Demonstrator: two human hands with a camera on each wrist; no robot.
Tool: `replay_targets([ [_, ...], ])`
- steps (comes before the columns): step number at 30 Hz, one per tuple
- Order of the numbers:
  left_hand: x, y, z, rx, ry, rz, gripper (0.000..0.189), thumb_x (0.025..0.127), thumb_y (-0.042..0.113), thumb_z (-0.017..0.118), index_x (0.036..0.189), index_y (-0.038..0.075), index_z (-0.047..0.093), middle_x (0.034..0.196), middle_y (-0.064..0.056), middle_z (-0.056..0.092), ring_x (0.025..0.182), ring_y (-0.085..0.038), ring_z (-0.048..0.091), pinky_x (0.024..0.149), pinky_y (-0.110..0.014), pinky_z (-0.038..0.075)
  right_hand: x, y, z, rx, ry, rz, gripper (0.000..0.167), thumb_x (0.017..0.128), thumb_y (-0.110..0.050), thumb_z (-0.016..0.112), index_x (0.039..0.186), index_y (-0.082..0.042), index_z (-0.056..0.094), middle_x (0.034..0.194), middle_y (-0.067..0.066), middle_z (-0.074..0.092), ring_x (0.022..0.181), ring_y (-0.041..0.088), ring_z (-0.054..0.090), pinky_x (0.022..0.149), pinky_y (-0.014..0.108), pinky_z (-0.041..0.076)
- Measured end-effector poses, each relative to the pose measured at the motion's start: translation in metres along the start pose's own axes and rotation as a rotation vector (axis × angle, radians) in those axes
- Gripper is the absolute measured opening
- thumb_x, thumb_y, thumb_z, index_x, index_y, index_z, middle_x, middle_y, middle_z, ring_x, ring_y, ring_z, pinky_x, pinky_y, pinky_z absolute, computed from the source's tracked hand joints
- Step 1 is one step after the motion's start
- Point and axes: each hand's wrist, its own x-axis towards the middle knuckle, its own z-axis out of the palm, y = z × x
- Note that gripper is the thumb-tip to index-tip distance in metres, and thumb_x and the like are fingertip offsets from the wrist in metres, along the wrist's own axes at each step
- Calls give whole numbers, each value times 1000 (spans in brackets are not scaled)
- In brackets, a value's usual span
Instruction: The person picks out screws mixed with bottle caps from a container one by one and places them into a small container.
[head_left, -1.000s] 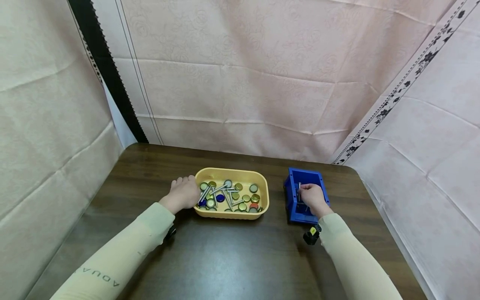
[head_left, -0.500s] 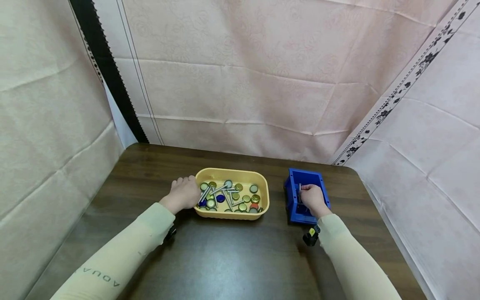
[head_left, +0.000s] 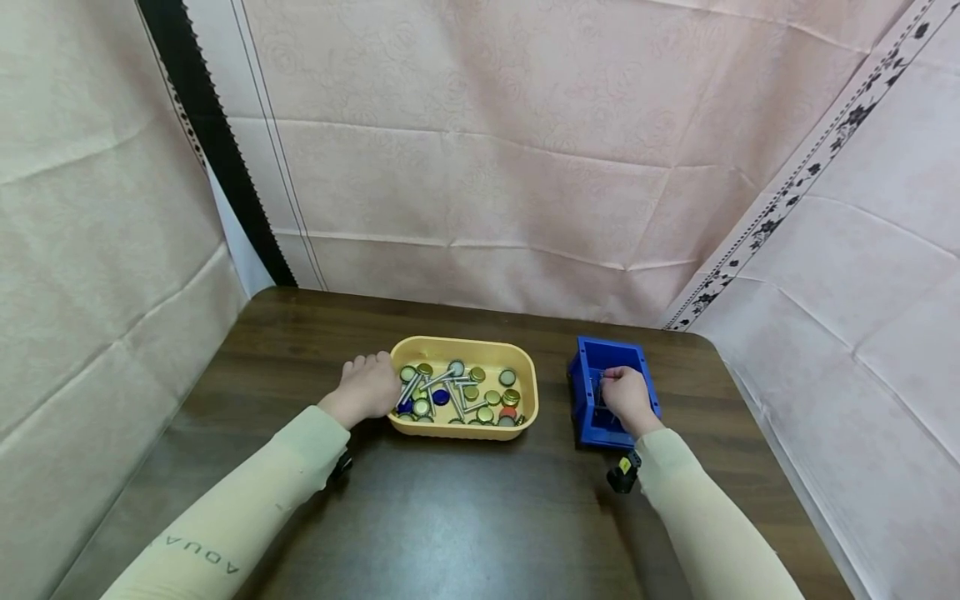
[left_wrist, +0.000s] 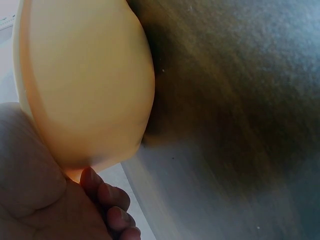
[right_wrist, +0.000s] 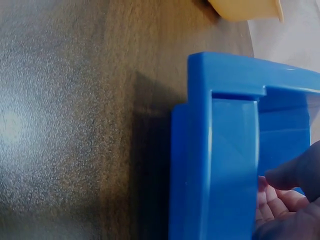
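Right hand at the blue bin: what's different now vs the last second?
The upright bolt at the right hand's fingertips is no longer seen there; it looks let go into the blue bin, though where it lies is hidden. The hand itself has barely moved. Unchanged: both containers in place, left hand at the left end of the yellow tray.

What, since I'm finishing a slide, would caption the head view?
Left hand at a yellow tray of caps and bolts; right hand inside a blue bin.

Head view from above faces the far edge of the table (head_left: 480,322); close wrist views share the yellow tray (left_wrist: 95,80).
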Motion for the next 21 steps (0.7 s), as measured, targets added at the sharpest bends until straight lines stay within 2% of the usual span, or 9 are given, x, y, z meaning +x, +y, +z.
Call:
replay_targets([
  [5, 0, 0, 0, -2, 0, -2, 28, 98, 22, 38, 107, -3, 45, 89, -15, 47, 90, -34, 41, 87, -50, 30, -1, -6, -4, 75, 34, -23, 35, 100, -16, 47, 129, 4, 53, 116, 21, 59, 89, 23, 57, 71, 31, 47],
  [14, 2, 0, 1, 11, -3, 5, 30, 99, 23, 38, 109, -4, 45, 90, -15, 48, 90, -34, 41, 86, -49, 30, -9, -41, -14, 264, 94, -87, 48, 97, -41, 55, 124, -1, 58, 116, 20, 62, 106, 31, 62, 87, 40, 49],
  [17, 1, 0, 0, 11, -2, 4, 31, 99, 23, 38, 110, -4, 45, 91, -15, 48, 91, -34, 41, 86, -50, 30, -11, -59, -12, 360, 53, -119, 51, 95, -42, 58, 125, 0, 59, 117, 20, 63, 107, 31, 62, 91, 42, 48],
  [21, 0, 0, 0, 13, 0, 3, 30, 100, 24, 36, 108, -3, 45, 94, -16, 48, 92, -35, 41, 88, -50, 29, -16, -83, -1, 495, -82, -111, 50, 94, -40, 61, 125, 0, 59, 117, 18, 62, 107, 27, 63, 94, 41, 46],
])
